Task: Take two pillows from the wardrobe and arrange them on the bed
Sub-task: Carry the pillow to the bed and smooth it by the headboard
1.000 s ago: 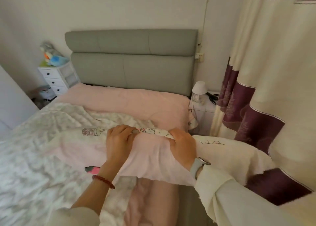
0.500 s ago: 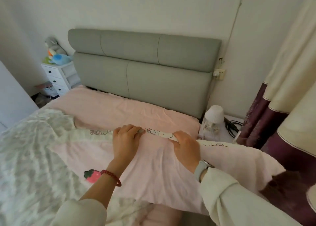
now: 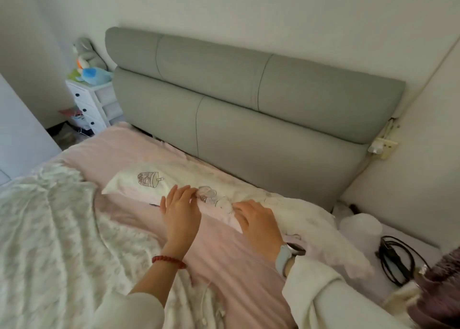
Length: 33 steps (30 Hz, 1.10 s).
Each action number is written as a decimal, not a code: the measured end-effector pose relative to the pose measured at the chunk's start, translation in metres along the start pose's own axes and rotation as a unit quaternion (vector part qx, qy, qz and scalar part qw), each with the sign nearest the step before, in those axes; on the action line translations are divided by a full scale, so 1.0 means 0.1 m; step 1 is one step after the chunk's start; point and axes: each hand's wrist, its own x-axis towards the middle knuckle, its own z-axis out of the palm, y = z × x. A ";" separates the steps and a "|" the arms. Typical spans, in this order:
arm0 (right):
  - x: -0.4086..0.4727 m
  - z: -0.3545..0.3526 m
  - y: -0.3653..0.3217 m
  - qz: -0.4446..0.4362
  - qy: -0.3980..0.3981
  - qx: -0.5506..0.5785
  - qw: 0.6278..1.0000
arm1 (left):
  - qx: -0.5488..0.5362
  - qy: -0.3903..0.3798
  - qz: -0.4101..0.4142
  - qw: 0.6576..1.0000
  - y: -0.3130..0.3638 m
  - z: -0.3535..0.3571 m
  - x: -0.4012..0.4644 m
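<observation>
hidden: second pillow not made out; curtain (image 3: 438, 294) cut off at lower right
pillow (image 3: 154, 181): laid on bed (image 3: 119, 149) just before grey headboard (image 3: 249, 109)
left hand (image 3: 181, 211): fingers straight, pressed on pillow edge
right hand (image 3: 258, 221): fingers relaxed, rested on pillow
drawers (image 3: 92, 104): contents unseen, soft toys on top

pillow (image 3: 159, 181) on bed (image 3: 124, 149), before headboard (image 3: 249, 109) | drawers (image 3: 92, 102) left | lamp (image 3: 361, 229) right
</observation>
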 end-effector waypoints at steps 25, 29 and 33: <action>2.38 2.05 2.62 0.052 -0.256 -0.008 0.965 | -0.074 0.033 -0.616 0.784 -1.26 2.74 -0.27; 2.58 2.24 2.69 0.159 -0.297 0.065 0.939 | -0.085 0.096 -0.583 0.802 -1.35 2.83 -0.29; 2.63 2.22 2.58 0.141 -0.230 0.077 0.960 | -0.047 0.136 -0.530 0.835 -1.21 2.78 -0.13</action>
